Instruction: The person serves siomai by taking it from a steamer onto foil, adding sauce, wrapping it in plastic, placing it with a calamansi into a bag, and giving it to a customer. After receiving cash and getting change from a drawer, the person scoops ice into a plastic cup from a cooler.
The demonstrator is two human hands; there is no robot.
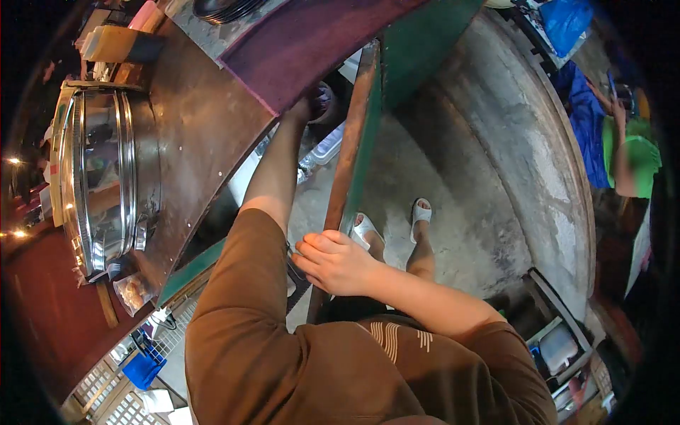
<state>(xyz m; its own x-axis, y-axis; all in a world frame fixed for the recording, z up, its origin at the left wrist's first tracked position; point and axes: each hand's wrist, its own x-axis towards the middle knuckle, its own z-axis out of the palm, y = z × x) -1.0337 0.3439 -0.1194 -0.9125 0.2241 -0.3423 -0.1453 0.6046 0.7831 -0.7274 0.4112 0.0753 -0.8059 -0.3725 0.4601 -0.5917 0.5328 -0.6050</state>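
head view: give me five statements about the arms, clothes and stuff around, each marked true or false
1. The right hand rests on the wooden edge beside the green panel. True.
2. The left arm lies across the lap. False: it reaches into the space below the purple board.
3. The shirt is brown. True.
4. The feet wear black boots. False: they wear white slippers.
5. A blue plastic bag shows at the upper right. True.

Likely a small food stall or eatery: shiny metal-and-glass case (103, 177) on wooden counter (188, 106), stacked dark dishes (228, 10), plastic tubs (329, 144) below, bare concrete floor (464, 244).
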